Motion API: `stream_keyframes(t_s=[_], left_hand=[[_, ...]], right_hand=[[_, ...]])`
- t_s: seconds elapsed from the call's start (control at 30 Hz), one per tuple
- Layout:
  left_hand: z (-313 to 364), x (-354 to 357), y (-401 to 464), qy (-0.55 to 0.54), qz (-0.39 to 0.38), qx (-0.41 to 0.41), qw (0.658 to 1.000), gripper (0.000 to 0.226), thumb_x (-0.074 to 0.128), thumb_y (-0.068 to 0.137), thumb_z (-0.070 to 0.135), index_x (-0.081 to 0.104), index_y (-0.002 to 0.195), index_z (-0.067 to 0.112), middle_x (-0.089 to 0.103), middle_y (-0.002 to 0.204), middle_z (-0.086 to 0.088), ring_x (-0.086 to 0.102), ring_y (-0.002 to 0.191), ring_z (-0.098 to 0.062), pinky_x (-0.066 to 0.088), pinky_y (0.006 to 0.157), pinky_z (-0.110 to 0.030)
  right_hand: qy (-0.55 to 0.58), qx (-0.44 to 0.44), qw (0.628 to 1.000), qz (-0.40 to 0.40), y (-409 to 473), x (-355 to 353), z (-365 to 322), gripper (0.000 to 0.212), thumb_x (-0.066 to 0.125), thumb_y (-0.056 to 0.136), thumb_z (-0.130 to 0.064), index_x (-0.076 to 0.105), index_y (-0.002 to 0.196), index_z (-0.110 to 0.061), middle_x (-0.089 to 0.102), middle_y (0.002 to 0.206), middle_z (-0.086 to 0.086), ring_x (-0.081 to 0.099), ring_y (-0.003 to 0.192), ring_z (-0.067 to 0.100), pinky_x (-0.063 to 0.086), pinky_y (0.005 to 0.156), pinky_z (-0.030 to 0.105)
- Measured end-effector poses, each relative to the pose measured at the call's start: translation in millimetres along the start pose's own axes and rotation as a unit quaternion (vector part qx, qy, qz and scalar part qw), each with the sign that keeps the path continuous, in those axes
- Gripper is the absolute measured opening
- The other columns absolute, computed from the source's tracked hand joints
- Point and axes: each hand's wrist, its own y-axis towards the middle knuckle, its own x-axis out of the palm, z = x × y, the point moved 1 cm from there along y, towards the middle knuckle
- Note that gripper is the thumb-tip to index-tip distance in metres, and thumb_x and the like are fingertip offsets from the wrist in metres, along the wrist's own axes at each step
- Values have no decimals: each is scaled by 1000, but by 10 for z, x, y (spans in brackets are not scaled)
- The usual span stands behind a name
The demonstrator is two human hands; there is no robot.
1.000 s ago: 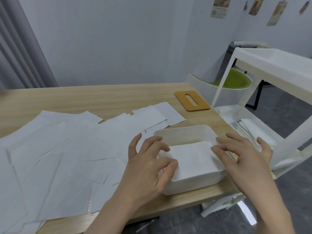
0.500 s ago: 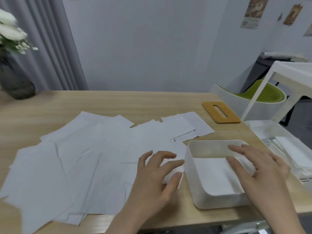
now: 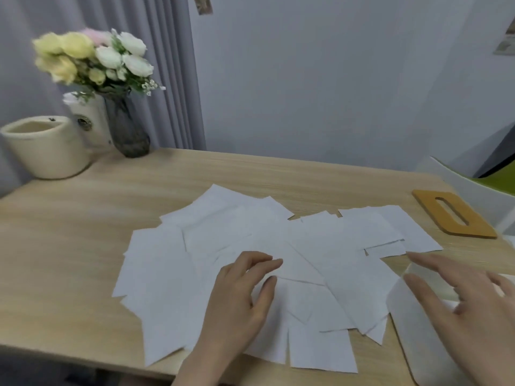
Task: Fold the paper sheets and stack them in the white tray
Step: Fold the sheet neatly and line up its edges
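Several white paper sheets [image 3: 245, 246] lie spread and overlapping across the wooden table [image 3: 83, 246]. My left hand [image 3: 239, 299] hovers over the middle of the pile, its fingers loosely bent and its fingertips close to one sheet, holding nothing. My right hand [image 3: 471, 310] is spread with straight fingers above the white tray [image 3: 409, 324] at the lower right. The tray's near left wall shows; its inside is mostly hidden behind my right hand and cut off by the frame edge.
A dark vase with yellow and white flowers [image 3: 125, 126] and a cream pot [image 3: 44, 146] stand at the table's far left. An orange wooden board with a slot [image 3: 454, 215] lies at the far right. A green chair [image 3: 496, 182] is beyond the table edge.
The view has swung left, bringing the flowers and pot in. My left hand has left the tray for the sheet pile. My right hand has lifted off the tray rim.
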Motion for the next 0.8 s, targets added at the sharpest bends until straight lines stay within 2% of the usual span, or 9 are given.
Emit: stream_keyframes(t_s=[0.17,0.23,0.3,0.4,0.53,0.6,0.67,0.73,0.8], left_hand=[[-350,-453,-119,11,52,-42,998,31,46,90,45,66,114,43,54,115,29,58,105,-5,44,90,-28],[-506,-642,-171,13,77,-61,995,31,46,90,46,66,114,44,55,115,28,58,105,-6,48,89,-34],[-658,-814,-209,22,99,-74,992,33,46,89,46,67,113,42,56,115,26,59,104,-5,49,89,-39],[-876,-1023,-260,68,120,-81,987,36,46,89,43,70,114,32,58,115,21,60,103,-4,49,90,-46],[-1078,-1122,-334,153,93,-108,978,44,41,88,46,68,119,29,53,121,18,56,113,-15,39,99,-41],[-1141,-1114,-349,171,86,-110,975,45,40,88,48,67,120,29,53,122,16,49,117,-11,34,102,-42],[-1182,-1086,-352,166,81,-117,976,48,40,87,51,67,120,28,52,122,17,42,119,-4,30,107,-45],[-1219,-1049,-381,160,74,-121,977,50,39,86,53,67,119,28,55,123,15,39,121,0,24,111,-44],[-1247,-1017,-414,163,65,-118,977,52,37,86,55,66,120,29,57,126,11,38,125,0,15,113,-39]], right_hand=[[21,-15,999,-38,75,294,-269,34,36,80,-72,55,99,-53,66,111,-3,52,116,15,24,108,58],[14,-31,999,-24,99,434,-474,31,43,81,-57,64,97,-42,66,104,-4,58,106,17,16,108,48],[25,-76,997,-11,94,605,-706,31,45,82,-49,67,98,-35,60,96,-13,53,107,9,11,106,30],[92,-108,988,-69,42,954,-1018,21,53,82,-38,62,102,-40,56,100,-22,42,114,-5,-2,107,18],[148,-142,967,-151,-66,1370,-1422,27,50,83,-41,62,107,-41,55,107,-27,37,118,-13,-4,108,18],[161,-161,960,-164,-106,1522,-1580,31,49,84,-45,63,110,-38,53,110,-27,36,119,-12,-6,107,15],[146,-171,957,-182,-137,1631,-1670,45,37,82,-55,62,116,-36,50,115,-28,34,125,-8,-7,107,15],[108,-177,955,-211,-171,1699,-1720,62,23,77,-62,58,122,-37,46,127,-26,28,135,-1,-5,108,23],[57,-176,953,-240,-200,1740,-1754,74,16,72,-69,51,130,-38,34,148,-16,11,144,6,-7,108,30]])
